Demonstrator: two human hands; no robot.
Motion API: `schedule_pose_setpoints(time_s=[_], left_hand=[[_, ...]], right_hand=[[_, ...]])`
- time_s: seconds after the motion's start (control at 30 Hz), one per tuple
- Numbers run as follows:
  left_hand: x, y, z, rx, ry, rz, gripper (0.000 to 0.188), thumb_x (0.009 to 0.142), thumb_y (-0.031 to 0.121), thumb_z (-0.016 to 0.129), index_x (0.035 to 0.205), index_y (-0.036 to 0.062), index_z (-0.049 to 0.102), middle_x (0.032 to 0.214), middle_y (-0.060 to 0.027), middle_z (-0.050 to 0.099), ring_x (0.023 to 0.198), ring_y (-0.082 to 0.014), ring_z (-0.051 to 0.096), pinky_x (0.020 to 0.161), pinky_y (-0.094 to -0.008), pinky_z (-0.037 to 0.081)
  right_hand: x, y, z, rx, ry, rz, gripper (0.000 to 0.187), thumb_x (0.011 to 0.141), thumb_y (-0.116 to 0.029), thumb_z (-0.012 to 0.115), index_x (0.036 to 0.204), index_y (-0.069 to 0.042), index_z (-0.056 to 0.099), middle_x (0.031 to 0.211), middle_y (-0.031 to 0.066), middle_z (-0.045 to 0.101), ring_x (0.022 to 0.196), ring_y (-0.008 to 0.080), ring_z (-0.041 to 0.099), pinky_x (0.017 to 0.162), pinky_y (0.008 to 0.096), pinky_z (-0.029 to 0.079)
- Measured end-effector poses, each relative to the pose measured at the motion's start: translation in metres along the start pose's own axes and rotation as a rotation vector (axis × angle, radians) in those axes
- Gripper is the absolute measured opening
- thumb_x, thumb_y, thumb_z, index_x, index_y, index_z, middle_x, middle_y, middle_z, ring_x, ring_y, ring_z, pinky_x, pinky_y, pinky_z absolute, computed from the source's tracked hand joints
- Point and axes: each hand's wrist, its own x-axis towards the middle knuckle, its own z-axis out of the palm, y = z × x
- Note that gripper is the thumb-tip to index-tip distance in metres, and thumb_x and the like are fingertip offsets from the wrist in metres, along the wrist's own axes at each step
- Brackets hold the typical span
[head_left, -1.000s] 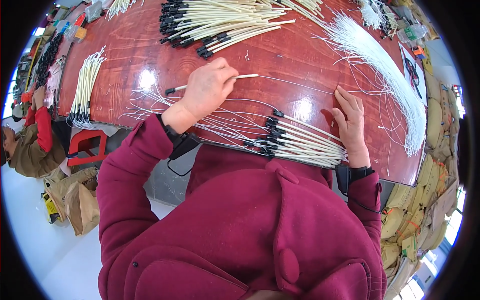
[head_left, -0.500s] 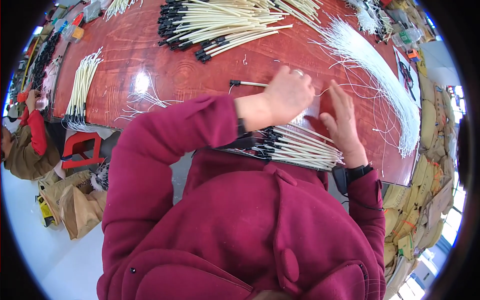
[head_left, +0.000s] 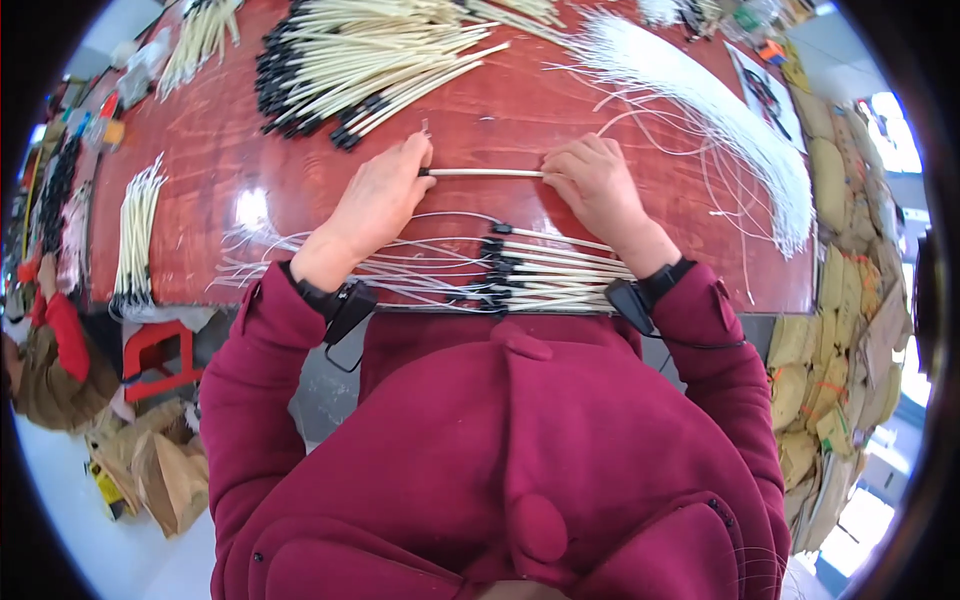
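Note:
A thin cream tube (head_left: pixel 485 172) with a black end piece lies level between my two hands, just above or on the table. My left hand (head_left: pixel 375 203) closes on its black end at the left. The fingers of my right hand (head_left: pixel 603 195) pinch its plain right end. A thin white wire (head_left: pixel 622 113) rises in a curve from behind my right fingers. Nearer to me, a row of similar cream tubes (head_left: pixel 560 272) lies at the table edge, black ends leftward, with loose white wires (head_left: pixel 415 268) trailing left beneath my left wrist.
A large pile of cream tubes with black ends (head_left: pixel 370 60) lies at the far middle of the red table (head_left: pixel 210 130). A long bundle of white wires (head_left: pixel 700 105) spreads at the right. A smaller tube bundle (head_left: pixel 138 235) lies at the left. A person in red sleeves (head_left: pixel 65 345) sits far left.
My left hand has drawn back left from near my right hand to the tube's black end. My right hand, open before, now pinches the tube's other end. The view has shifted slightly.

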Motion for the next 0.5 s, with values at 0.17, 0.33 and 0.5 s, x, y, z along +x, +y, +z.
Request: schedule_pose_setpoints(time_s=[0.17,0.33,0.5], left_hand=[[-0.005,0.011,-0.001,-0.193,0.035,-0.027,0.021,0.091,0.01,0.072,0.106,0.0013,0.061,0.078,-0.0126,0.065,0.069,-0.0265,0.065,0.064,-0.0358,0.049],[-0.014,0.023,-0.022,-0.269,-0.157,-0.308,0.02,0.092,0.008,0.071,0.108,0.0001,0.063,0.07,-0.0055,0.064,0.06,-0.0132,0.059,0.055,-0.0305,0.045],[-0.049,-0.03,-0.076,-0.04,-0.029,-0.298,0.014,0.094,0.015,0.069,0.098,0.0011,0.068,0.072,-0.0077,0.063,0.068,-0.0155,0.061,0.064,-0.0315,0.047]], right_hand=[[-0.008,-0.005,-0.003,0.02,0.019,-0.025,0.007,0.085,-0.011,0.072,0.089,-0.009,0.067,0.093,0.0031,0.068,0.092,0.0255,0.061,0.085,0.0395,0.043],[-0.018,0.0,-0.01,0.065,0.019,-0.038,0.008,0.083,-0.008,0.073,0.087,-0.008,0.067,0.09,0.0044,0.067,0.089,0.0259,0.061,0.084,0.0393,0.043],[-0.042,0.01,-0.046,0.127,0.004,0.03,0.011,0.08,-0.008,0.075,0.087,-0.008,0.067,0.089,0.0049,0.069,0.087,0.0253,0.061,0.083,0.0384,0.044]])
